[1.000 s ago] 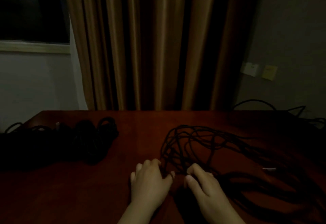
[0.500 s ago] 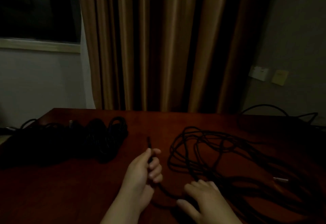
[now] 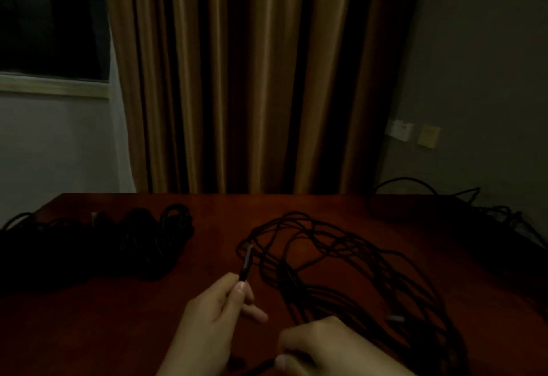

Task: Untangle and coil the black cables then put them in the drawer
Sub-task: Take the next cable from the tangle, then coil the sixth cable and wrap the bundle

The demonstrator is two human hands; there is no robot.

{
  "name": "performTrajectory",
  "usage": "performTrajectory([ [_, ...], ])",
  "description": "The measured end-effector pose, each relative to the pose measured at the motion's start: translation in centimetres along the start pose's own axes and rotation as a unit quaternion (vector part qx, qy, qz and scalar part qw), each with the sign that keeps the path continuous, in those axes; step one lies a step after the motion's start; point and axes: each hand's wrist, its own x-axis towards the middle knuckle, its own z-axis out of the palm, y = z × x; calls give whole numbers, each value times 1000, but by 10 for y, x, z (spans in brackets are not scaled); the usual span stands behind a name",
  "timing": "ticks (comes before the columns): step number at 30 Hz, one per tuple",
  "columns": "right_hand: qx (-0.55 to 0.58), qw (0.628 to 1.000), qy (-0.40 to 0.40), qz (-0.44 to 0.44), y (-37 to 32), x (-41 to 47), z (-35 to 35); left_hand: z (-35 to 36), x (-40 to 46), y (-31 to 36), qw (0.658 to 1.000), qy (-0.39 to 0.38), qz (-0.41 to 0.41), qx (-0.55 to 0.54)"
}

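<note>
A loose tangle of thin black cable [image 3: 335, 260] lies spread over the right half of the dark red table [image 3: 222, 212]. My left hand [image 3: 213, 313] pinches one end of this cable between thumb and forefinger, and the plug tip [image 3: 246, 261] sticks up above the fingers. My right hand [image 3: 323, 346] is at the bottom edge, its fingers curled on a stretch of the same cable near the table. A second metal plug [image 3: 396, 318] lies among the loops on the right.
A dark heap of bundled black cables [image 3: 118, 242] sits on the table's left side. More cables [image 3: 489, 212] trail off the far right corner. Brown curtains [image 3: 252, 79] hang behind the table, and wall plates [image 3: 400, 129] sit on the right wall. No drawer is visible.
My left hand has lifted a cable end out of the tangle and raised it, plug upward. My right hand slid back toward me along the cable.
</note>
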Motion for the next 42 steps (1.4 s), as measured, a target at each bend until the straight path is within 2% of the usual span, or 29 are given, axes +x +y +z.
performTrajectory([
  [2, 14, 1000, -17, -5, -12, -6, 2, 9, -14, 4, 999, -48, -21, -3],
  [5, 87, 984, 149, -31, -17, -19, 1, 15, -31, 8, 984, -128, -88, -91],
  [6, 108, 977, 183, -31, -15, -26, 1, 13, -37, 13, 976, -146, -111, -120],
  [9, 105, 971, 214, -33, -17, -43, 0, 3, -56, 33, 944, -169, -179, -221],
  [10, 80, 975, 204, -40, -20, -48, 0, -1, -65, 40, 936, -164, -192, -247],
  [13, 15, 980, 185, -66, -28, -62, 7, -3, -94, 52, 916, -76, -248, -307],
  [16, -64, 973, 197, -99, -36, -72, 19, -5, -124, 57, 920, -61, -228, -312],
  [18, -97, 962, 220, -128, -41, -79, 21, -9, -135, 57, 931, -142, -189, -278],
  [20, -138, 951, 239, -142, -47, -84, 24, -13, -140, 55, 928, -247, -177, -217],
  [21, -122, 959, 219, -134, -52, -87, 26, -15, -144, 52, 922, -299, -157, -189],
  [23, 22, 981, 165, -104, -59, -96, 28, -17, -153, 48, 912, -339, -117, -199],
  [25, 199, 962, 173, -65, -64, -111, 27, -19, -167, 49, 914, -296, -83, -266],
  [27, 277, 939, 199, -39, -69, -127, 32, -23, -181, 51, 930, -193, -65, -306],
  [29, 269, 933, 233, -50, -71, -137, 49, -26, -191, 53, 943, -108, -60, -308],
  [30, 268, 930, 244, -63, -76, -139, 59, -26, -198, 54, 946, -93, -57, -305],
  [33, 294, 916, 267, -60, -91, -143, 85, -20, -221, 57, 944, -109, -33, -311],
  [36, 318, 917, 237, -50, -104, -154, 92, -20, -243, 58, 954, -58, -10, -295],
  [39, 270, 940, 187, -88, -112, -178, 89, -29, -264, 61, 952, 8, -24, -307],
  [42, 180, 940, 272, -95, -113, -201, 94, -37, -287, 63, 943, 32, -26, -330],
])
